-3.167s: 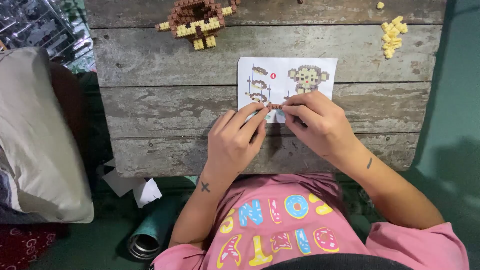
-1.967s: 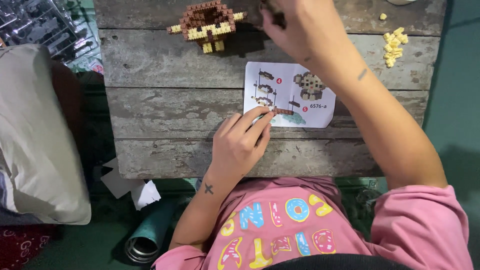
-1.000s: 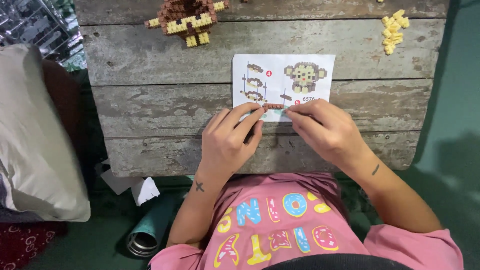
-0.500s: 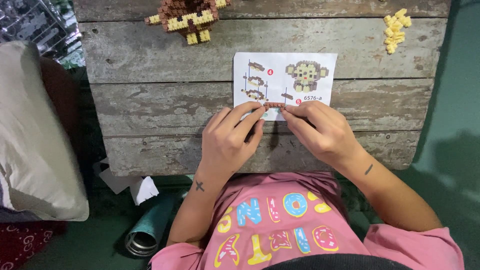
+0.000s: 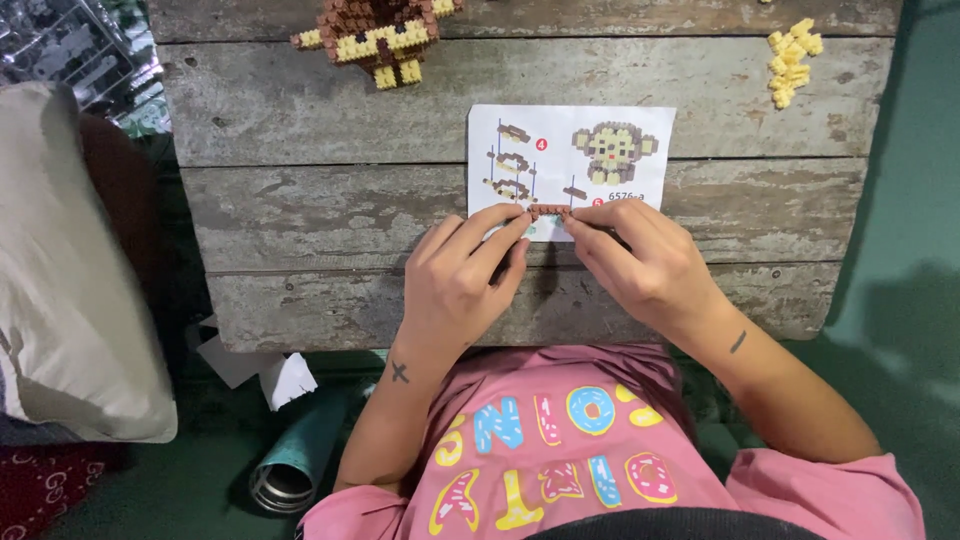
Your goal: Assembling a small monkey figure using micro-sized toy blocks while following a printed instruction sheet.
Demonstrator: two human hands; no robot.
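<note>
Nearest, a pink shirt (image 5: 570,450) with doughnut shapes, and low at the left a teal metal flask (image 5: 295,465) lying beside a crumpled white paper scrap (image 5: 285,378); further left, one pale cushion (image 5: 60,270).

Above the near plank of the wooden table (image 5: 300,210), two hands at work. Left hand (image 5: 462,275) curled, fingertips pinched shut on the left end of a small brown brick strip (image 5: 548,211). Right hand (image 5: 645,262) likewise curled, thumb and forefinger closed on the strip's right end. Strip held level, just over the near edge of the instruction sheet (image 5: 570,150), between both sets of fingertips.

To press well, by judgement: keep the strip flat, squeeze evenly from both ends, support the underside with the thumbs, avoid twisting, check alignment against the printed drawing before pushing home.

Counted, going farther: one strip in hand; one sheet; one half-built brown and yellow brick figure (image 5: 378,30) at the far edge, left of centre; one loose heap of yellow bricks (image 5: 792,60) far right, pieces too small to number; one clear plastic tray (image 5: 75,50) far left, off the table.
</note>
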